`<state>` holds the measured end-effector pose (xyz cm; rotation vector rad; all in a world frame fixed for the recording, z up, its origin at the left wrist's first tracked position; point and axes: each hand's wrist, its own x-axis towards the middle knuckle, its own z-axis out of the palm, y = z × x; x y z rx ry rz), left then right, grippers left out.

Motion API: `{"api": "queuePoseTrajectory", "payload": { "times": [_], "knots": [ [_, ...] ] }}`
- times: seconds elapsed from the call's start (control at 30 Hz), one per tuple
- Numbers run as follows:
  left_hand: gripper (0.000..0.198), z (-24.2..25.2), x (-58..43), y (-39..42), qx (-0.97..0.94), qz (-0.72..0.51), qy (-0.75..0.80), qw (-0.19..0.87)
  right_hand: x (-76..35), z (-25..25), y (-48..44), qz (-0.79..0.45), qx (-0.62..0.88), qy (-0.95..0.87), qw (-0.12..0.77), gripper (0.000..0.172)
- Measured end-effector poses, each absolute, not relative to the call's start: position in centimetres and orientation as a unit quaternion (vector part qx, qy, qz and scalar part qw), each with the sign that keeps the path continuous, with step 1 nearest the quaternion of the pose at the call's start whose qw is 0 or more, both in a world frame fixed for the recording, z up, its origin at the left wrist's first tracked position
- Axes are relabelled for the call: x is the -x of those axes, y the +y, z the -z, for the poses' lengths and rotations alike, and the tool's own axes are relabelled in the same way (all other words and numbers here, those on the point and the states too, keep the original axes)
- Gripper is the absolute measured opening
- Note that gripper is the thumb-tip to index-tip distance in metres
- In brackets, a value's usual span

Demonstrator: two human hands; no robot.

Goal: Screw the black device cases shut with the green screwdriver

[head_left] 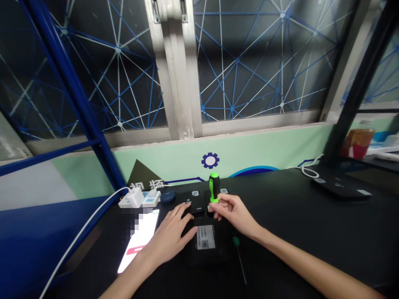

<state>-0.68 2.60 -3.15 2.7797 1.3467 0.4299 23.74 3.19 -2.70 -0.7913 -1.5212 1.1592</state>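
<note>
Here we see the right hand [233, 214] pinched closed on the upright black-and-green screwdriver [214, 187], its long axis vertical above the black device [205, 237], while the open left hand [170, 238] lies spread on the device just beside it.

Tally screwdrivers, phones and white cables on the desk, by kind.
Screwdrivers: 2 (held screwdriver in right hand; loose screwdriver on the desk)
Phones: 1 (phone)
White cables: 2 (left cable; right cable)
Total: 5
</note>
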Motion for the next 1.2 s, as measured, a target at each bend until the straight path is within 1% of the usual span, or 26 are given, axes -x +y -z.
{"api": "queuePoseTrajectory", "payload": {
  "times": [0.23,0.6,0.73,0.87,1.07,1.2],
  "knots": [
    [0.032,2.9,0.5,2.5,-0.890,-0.143,0.433,0.011,-24.0,2.5,3.1,-0.482,0.314,-0.641,0.507,0.036],
    [0.032,2.8,0.1,2.4,-0.890,-0.156,0.428,0.005,-24.0,2.9,3.3,-0.468,0.333,-0.638,0.513,0.030],
    [0.028,3.0,0.1,2.5,-0.886,-0.168,0.431,-0.002,-24.1,2.5,2.9,-0.444,0.319,-0.643,0.536,0.032],
    [0.025,2.9,0.0,2.5,-0.884,-0.172,0.434,-0.006,-24.0,2.2,2.5,-0.423,0.299,-0.643,0.563,0.028],
    [0.027,2.8,0.1,2.5,-0.882,-0.169,0.439,-0.006,-24.3,1.8,2.3,-0.379,0.304,-0.610,0.626,0.020],
    [0.028,2.9,0.0,2.5,-0.877,-0.188,0.441,-0.015,-24.7,1.4,2.3,-0.387,0.308,-0.585,0.643,0.020]
  ]
}}
